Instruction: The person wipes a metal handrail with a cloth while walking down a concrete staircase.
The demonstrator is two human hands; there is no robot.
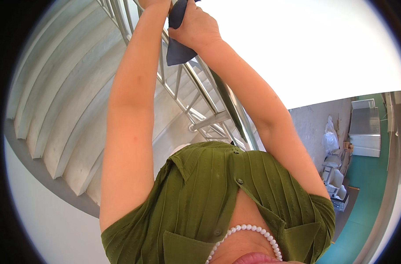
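A dark blue-grey cloth (180, 53) hangs at the metal stair railing (205, 94), near the top of the view. My right hand (198, 27) is closed on this cloth, with the thumb pointing left across it and a loose corner drooping below. Most of the fingers are turned away or cut off by the upper edge. Just to the left, only the base of my left hand (155, 2) shows at the top edge. Its fingers are out of the picture, so what it touches cannot be seen. Both arms are stretched out along the railing.
Curved pale steps (68, 101) fan out on the left, bordered by a grey edge. Shiny rails and bars run down the middle. At the right, a floor below holds a plastic-wrapped bundle (330, 136), white panels (365, 132) and stacked items beside a green wall (367, 189).
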